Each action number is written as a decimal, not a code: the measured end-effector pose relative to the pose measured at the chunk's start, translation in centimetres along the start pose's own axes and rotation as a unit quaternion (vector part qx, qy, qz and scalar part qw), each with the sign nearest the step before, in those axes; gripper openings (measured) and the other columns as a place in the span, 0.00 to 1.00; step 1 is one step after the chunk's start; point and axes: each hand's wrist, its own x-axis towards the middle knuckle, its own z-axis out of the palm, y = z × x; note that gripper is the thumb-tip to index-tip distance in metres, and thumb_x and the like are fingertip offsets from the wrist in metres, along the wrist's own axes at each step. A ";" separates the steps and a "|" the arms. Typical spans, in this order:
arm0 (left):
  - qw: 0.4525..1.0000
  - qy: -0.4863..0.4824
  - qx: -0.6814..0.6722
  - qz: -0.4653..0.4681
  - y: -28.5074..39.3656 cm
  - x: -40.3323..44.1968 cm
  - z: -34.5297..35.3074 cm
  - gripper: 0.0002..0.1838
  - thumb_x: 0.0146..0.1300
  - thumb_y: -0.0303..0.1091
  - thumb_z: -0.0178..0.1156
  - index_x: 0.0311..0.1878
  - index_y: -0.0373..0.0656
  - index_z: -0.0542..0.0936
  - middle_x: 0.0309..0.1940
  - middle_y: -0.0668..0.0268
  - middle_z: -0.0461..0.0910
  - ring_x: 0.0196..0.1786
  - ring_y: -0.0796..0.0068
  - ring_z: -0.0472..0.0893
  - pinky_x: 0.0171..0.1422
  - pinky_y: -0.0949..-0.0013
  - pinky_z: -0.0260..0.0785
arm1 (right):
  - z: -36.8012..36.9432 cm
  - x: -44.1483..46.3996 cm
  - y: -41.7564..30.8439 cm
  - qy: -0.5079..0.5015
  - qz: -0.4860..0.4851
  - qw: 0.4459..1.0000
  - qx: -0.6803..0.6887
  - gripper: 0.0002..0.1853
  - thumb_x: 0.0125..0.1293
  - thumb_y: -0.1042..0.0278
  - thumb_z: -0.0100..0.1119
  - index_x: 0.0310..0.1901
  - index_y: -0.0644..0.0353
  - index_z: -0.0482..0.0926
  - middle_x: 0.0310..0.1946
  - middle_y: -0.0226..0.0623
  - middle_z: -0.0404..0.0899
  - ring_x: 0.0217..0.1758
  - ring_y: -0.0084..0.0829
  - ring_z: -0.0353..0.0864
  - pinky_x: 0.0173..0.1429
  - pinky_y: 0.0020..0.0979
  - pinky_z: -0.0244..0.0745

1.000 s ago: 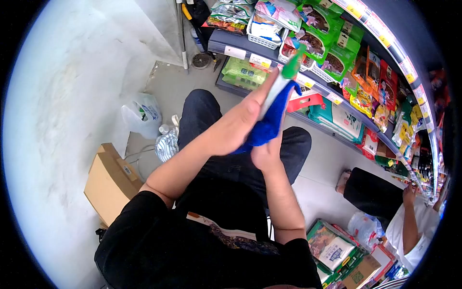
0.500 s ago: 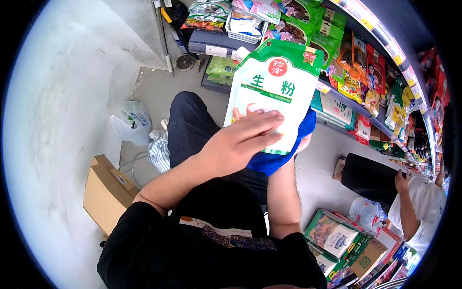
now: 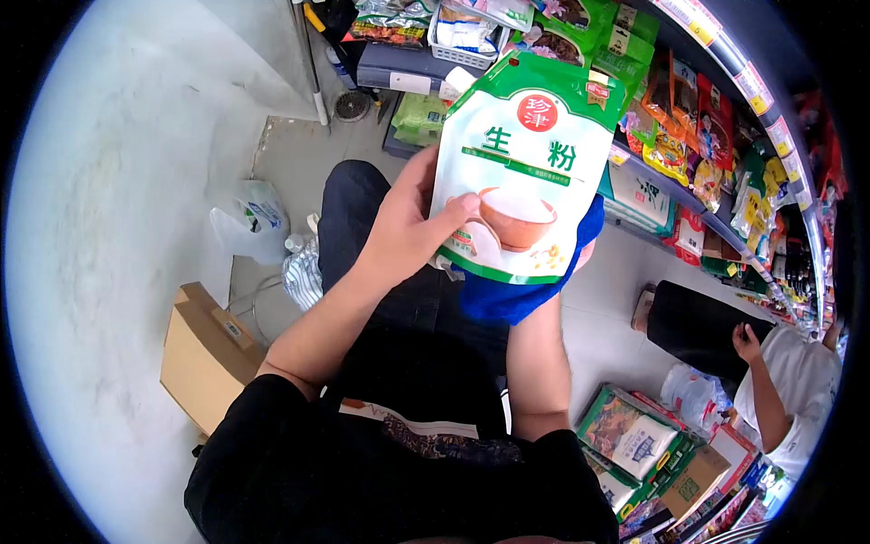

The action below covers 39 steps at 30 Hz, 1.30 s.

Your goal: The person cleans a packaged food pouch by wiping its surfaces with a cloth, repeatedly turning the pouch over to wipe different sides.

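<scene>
A green and white pouch of starch (image 3: 521, 195) is held up in front of me, its printed front with a wooden bowl picture facing my head. My left hand (image 3: 412, 213) grips its left edge, thumb across the front and the other fingers out of sight behind. A blue cloth (image 3: 517, 301) sticks out from behind the lower and right part of the pouch. My right hand (image 3: 586, 257) is behind there, closed on the cloth against the pouch's back. Only a small part of that hand shows at the right edge.
Shelves of packaged food (image 3: 666, 136) run along the top and right. A cardboard box (image 3: 208, 363) and a plastic bag (image 3: 254, 222) stand at left by the pale wall. At right are another person (image 3: 784, 390), a water bottle (image 3: 691, 394) and stacked goods (image 3: 634, 444).
My left hand has moved from lying flat across the pouch's front to gripping its left edge, uncovering the bowl picture. The pouch has shifted slightly right and up.
</scene>
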 end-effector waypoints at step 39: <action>0.942 0.005 -0.246 -0.229 -0.4 2.3 -3.0 0.19 0.66 0.35 0.53 0.54 0.30 0.68 0.43 0.56 0.78 0.40 0.73 0.81 0.41 0.71 0.77 | 6.2 -1.0 -2.0 -0.064 0.214 0.972 0.076 0.28 0.67 0.51 0.40 0.61 0.63 0.64 0.59 0.50 0.67 0.60 0.46 0.68 0.65 0.45 0.62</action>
